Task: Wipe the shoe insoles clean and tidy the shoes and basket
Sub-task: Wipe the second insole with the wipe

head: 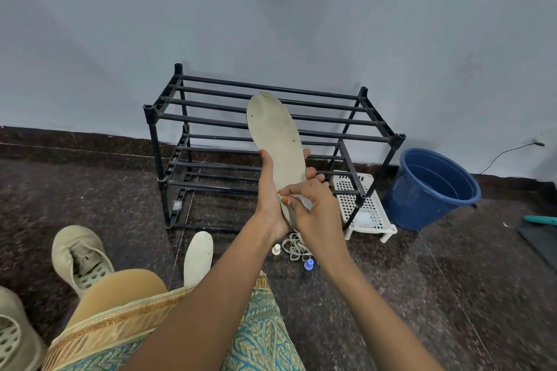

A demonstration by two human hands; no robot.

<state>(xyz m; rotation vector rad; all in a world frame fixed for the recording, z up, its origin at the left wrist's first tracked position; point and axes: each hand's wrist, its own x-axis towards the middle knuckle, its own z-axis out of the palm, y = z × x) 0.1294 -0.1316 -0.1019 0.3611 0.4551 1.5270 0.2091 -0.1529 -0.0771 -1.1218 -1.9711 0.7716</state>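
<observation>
My left hand (pixel 268 193) holds a beige insole (pixel 277 132) upright by its lower half, in front of the black shoe rack (pixel 271 117). My right hand (pixel 310 205) presses a small white wipe (pixel 303 200) against the insole's heel end. A second, whiter insole (pixel 197 257) lies flat on the floor by my knee. One beige shoe (pixel 78 256) stands at the left, and another shoe (pixel 15 337) shows at the bottom-left corner. A white perforated basket (pixel 366 208) sits on the floor beside the rack's right legs.
A blue bucket (pixel 431 187) stands right of the basket, near the wall. Loose laces (pixel 297 245), a white cap (pixel 276 249) and a blue cap (pixel 308 264) lie on the dark floor under my hands. A dark mat with a teal handle (pixel 541 220) is at the right edge.
</observation>
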